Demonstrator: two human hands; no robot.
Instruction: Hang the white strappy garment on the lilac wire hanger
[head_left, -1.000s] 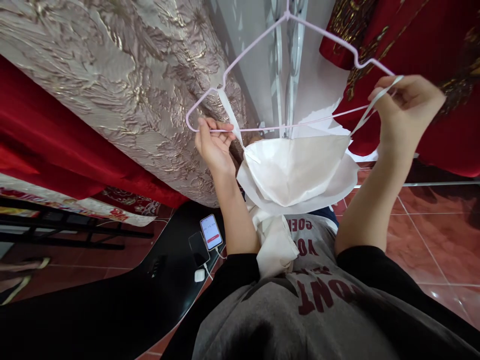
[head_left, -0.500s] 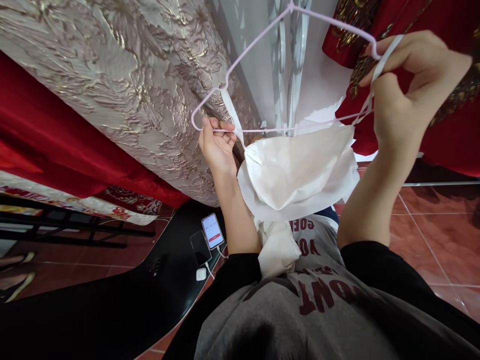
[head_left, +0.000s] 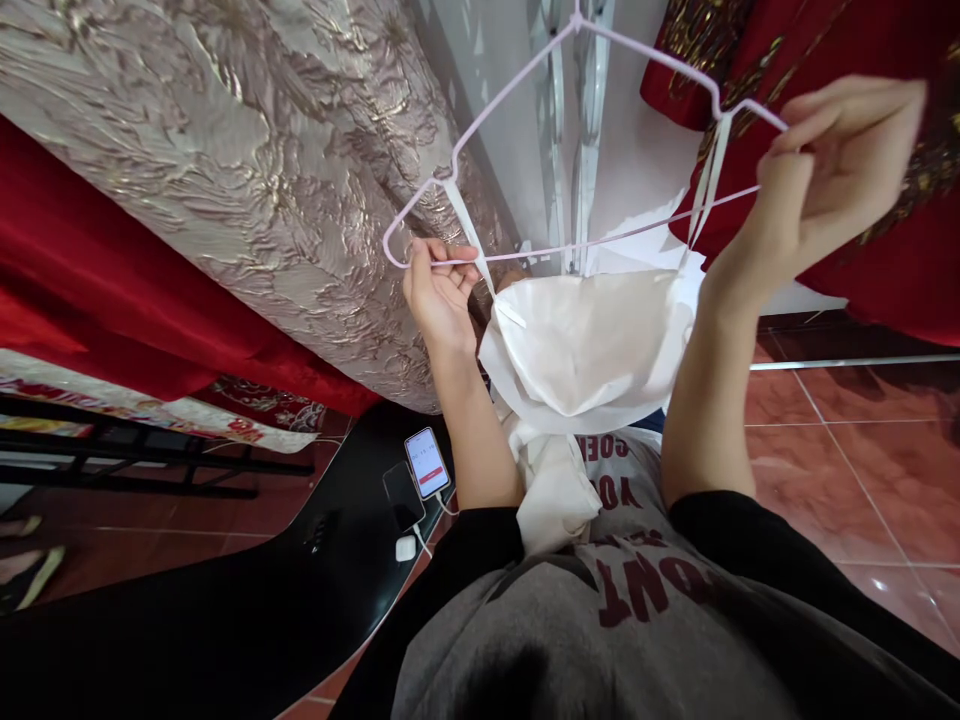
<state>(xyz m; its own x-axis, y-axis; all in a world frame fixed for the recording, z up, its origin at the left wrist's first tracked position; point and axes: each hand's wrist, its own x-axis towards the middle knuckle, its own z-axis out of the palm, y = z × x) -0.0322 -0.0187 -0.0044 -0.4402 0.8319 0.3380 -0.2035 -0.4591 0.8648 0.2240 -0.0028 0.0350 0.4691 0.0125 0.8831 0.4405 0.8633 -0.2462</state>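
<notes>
A pale pink clothes hanger [head_left: 517, 92] spans the space in front of me. From it hangs a cream garment [head_left: 600, 335] with thin straps, one strap in the notch on each side. The garment's top sags open and its lower part bunches against my shirt. My left hand [head_left: 442, 290] is closed around the hanger's lower bar near its left corner, beside the left strap. At the other end, my right hand [head_left: 832, 165] is closed on the right corner, which its fingers hide. The right strap [head_left: 709, 185] hangs free of that hand.
A textured champagne-coloured fabric [head_left: 300, 180] hangs close on the left, with red fabric beside it. Red and gold garments [head_left: 885, 230] hang at the right. Below left, a black bench [head_left: 225, 610] carries two phones [head_left: 426, 464] and a white case. A person's feet show at far left.
My right hand has let go of the right strap, which now sits in the hanger's notch. That hand has shifted to the hanger's right end. My left hand keeps its hold.
</notes>
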